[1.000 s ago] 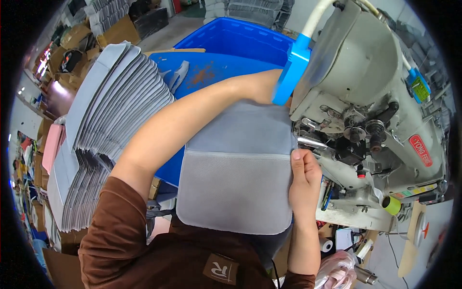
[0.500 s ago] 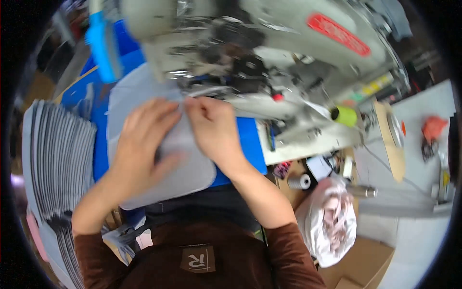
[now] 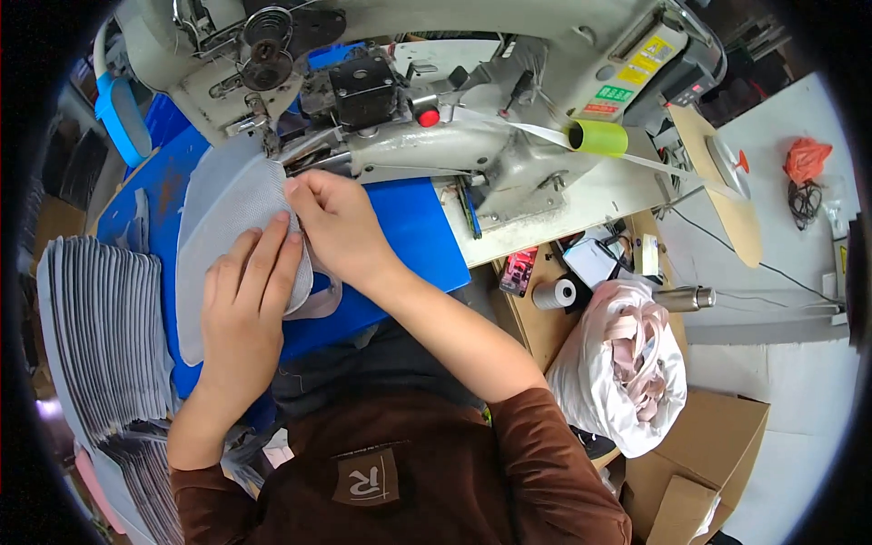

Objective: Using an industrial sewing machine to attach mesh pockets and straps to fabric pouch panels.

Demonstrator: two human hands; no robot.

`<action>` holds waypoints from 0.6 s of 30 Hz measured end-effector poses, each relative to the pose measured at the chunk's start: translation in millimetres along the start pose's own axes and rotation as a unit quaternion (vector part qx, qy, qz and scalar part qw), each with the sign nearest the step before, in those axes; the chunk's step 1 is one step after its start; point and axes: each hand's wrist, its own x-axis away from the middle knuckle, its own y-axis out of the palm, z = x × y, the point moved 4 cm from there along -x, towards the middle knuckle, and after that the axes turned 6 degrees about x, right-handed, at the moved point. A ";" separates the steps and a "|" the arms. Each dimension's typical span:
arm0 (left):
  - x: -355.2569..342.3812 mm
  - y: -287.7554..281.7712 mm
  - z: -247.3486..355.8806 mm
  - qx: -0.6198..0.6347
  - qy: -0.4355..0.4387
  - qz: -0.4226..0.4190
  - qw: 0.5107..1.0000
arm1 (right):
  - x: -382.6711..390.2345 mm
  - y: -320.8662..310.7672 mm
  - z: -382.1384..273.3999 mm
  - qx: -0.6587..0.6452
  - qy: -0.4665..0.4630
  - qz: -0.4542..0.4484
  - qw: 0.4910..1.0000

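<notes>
A light grey fabric piece with mesh [image 3: 209, 286] lies at an angle, its upper tip under the head of the grey-white industrial sewing machine [image 3: 409, 145]. My left hand [image 3: 241, 318] presses down on it with fingers stretched out along the mesh. My right hand [image 3: 331, 227] is closed in a pinch on the fabric's right edge, just below the metal guide [image 3: 313, 154]. A pale strap loop [image 3: 322, 300] shows beneath my hands. The blue board [image 3: 409, 227] lies under the work.
Stacks of grey pieces [image 3: 104, 336] stand at the left. A blue hanging fixture [image 3: 118, 118] is at upper left. At right are a green tape holder [image 3: 599, 138], a thread cone [image 3: 551, 293], a steel flask [image 3: 681, 300], a white bag of pink straps [image 3: 590, 363] and a cardboard box [image 3: 690, 463].
The view has swung right toward the machine. My left hand has come back from behind the blue fixture onto the fabric, which is now turned, its tip at the machine.
</notes>
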 end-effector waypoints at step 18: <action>-6.3 -11.5 -5.3 0.049 0.045 -0.005 0.998 | 74.0 -14.6 -22.5 0.237 -0.072 -0.058 0.967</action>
